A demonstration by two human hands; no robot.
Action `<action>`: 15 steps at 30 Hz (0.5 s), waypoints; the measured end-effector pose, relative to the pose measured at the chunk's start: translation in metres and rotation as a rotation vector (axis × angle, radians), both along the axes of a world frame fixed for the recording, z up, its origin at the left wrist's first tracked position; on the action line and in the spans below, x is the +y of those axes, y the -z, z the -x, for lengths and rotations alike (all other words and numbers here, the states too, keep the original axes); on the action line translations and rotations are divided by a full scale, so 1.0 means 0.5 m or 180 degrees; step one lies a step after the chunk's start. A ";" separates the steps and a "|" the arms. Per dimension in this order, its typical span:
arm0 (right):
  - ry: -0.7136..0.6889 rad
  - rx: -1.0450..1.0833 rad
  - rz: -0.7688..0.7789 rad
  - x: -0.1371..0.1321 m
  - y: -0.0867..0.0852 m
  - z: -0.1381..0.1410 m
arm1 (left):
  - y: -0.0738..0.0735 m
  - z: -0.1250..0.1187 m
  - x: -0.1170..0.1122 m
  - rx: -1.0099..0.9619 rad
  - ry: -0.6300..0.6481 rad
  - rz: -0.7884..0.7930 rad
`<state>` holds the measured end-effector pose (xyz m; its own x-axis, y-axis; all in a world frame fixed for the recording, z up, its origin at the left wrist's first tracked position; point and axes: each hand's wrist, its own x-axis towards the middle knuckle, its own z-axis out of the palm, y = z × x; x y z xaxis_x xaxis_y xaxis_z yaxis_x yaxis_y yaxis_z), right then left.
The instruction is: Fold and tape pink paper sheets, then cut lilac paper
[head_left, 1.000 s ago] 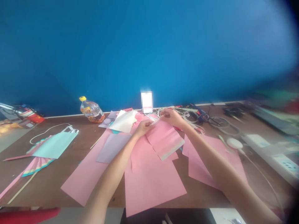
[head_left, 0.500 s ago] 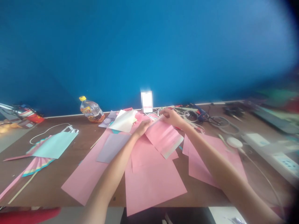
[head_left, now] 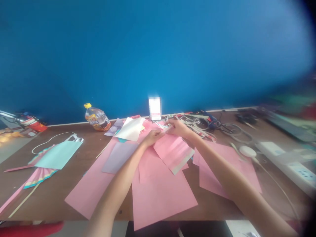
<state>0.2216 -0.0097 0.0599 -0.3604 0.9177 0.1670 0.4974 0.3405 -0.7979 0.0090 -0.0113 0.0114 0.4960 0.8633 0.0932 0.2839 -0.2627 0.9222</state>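
A creased pink paper point(head_left: 174, 149) with a pale strip along its near edge is held up at its far edge by both hands. My left hand point(head_left: 153, 136) pinches the far left corner. Close beside it, my right hand point(head_left: 178, 127) has its fingers closed on the same edge, to the right. Beneath lie larger pink sheets point(head_left: 164, 197), one reaching past the table's front edge. A lilac sheet point(head_left: 118, 156) rests left of my left forearm on a long pink sheet point(head_left: 91, 194). Farther back is a cream sheet point(head_left: 130, 128).
A tilted drink bottle point(head_left: 97, 118) stands back left, near a pale blue sheet point(head_left: 59, 154) and a pleated paper piece point(head_left: 41, 173). A bright blurred screen point(head_left: 155, 108) is against the blue wall. Tangled cables point(head_left: 202, 123) and a power strip point(head_left: 293, 161) lie to the right.
My hands have come closer together along the paper's far edge and sit slightly lower. The paper's near edge has dropped a little toward me.
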 end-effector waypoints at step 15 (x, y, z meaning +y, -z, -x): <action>0.0157 0.0430 0.0395 0.013 -0.006 -0.044 | -0.004 -0.006 -0.005 -0.0186 0.0005 0.0147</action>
